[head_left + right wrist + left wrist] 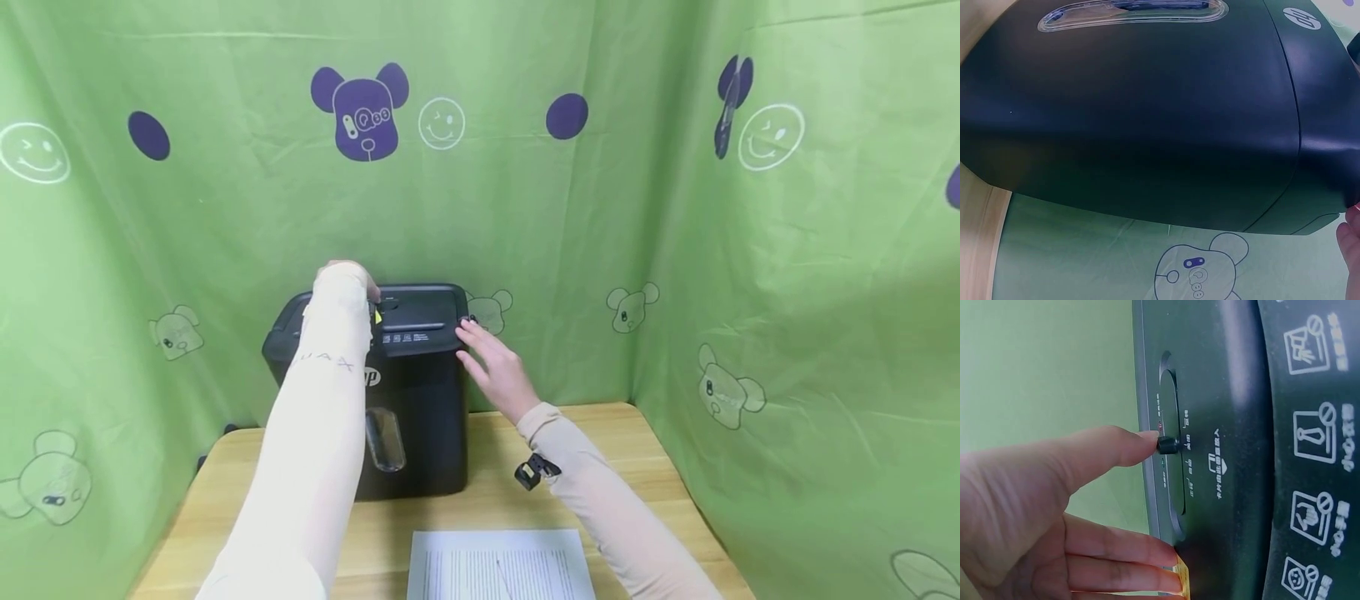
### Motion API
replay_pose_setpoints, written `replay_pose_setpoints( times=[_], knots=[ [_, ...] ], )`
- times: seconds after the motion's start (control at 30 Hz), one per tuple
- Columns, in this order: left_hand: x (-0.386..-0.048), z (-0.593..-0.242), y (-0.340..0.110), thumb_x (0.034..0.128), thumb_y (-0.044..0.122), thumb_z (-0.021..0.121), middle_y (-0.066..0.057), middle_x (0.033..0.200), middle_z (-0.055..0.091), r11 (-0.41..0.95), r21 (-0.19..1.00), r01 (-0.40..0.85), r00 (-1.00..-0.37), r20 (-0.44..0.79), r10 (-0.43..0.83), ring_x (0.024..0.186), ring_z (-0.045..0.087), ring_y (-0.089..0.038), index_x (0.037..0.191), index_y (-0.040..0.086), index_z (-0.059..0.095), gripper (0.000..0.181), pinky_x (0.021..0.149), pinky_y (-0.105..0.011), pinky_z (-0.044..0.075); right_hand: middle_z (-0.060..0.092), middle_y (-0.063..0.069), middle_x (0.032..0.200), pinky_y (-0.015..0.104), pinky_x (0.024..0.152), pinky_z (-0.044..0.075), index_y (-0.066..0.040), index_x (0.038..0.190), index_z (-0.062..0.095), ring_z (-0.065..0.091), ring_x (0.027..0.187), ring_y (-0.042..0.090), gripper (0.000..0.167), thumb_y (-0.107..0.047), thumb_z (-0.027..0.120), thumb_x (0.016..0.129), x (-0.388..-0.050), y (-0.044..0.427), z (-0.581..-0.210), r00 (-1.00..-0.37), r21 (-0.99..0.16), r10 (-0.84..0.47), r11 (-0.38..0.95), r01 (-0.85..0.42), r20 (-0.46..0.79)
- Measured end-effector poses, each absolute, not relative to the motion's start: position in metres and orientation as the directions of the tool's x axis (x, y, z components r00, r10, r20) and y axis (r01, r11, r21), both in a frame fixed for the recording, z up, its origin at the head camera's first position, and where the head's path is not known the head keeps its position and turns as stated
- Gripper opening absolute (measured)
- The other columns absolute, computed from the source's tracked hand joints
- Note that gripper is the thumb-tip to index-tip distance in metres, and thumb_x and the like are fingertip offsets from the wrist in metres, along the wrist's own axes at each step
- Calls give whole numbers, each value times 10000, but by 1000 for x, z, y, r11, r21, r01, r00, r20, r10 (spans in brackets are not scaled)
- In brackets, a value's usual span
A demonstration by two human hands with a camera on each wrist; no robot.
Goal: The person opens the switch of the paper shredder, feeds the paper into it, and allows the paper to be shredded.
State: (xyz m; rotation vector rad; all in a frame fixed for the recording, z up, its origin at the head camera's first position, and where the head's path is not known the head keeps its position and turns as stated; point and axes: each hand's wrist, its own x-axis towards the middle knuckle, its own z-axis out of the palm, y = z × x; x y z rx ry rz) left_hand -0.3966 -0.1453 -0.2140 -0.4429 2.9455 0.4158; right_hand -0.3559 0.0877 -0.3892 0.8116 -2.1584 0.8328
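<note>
A black HP paper shredder [431,400] stands upright on the table, with a clear window [386,439] in its front. My left hand [352,272] reaches over its top. In the left wrist view, the left thumb [1132,445] touches a small black slider knob [1168,445] in a recess on the lid. The other visible fingers extend near the lid, beside a yellow label [1182,575]. My right hand [498,375] rests its extended fingertips on the shredder's upper right edge. Only part of those fingers shows in the right wrist view.
Printed sheets of paper [498,571] lie on the wooden table [600,429] in front of the shredder. A green curtain [525,208] hangs behind and along both sides. A black strap device [536,471] is on the right wrist.
</note>
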Motion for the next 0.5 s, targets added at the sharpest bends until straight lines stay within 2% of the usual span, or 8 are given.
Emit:
replay_pose_setpoints(
  times=[0.2,0.4,0.5],
  knots=[
    [-397,-214,-145,864,373,674,-234,1460,414,922,240,-304,-945,-196,-261,1342,444,-341,1402,-35,431,717,1130,-367,399,537,108,1432,436,1106,424,-67,1336,579,507,1337,272,388,-182,604,966,-355,88,-390,-582,-322,-307,600,-732,753],
    [-397,-211,-144,865,371,668,-242,1483,374,910,262,-322,-938,-215,-270,1371,400,-351,1429,-45,382,757,1147,-374,377,535,101,1434,399,1117,413,-78,1336,580,508,1338,257,388,-196,604,967,-356,89,-390,-578,-315,-308,604,-732,756],
    [-397,-210,-143,859,369,674,-242,1480,382,897,289,-336,-935,-220,-279,1368,407,-349,1430,-48,378,767,1143,-374,383,536,108,1433,416,1111,419,-72,1334,580,510,1335,265,388,-193,604,966,-356,89,-389,-572,-309,-310,602,-736,759]
  ],
)
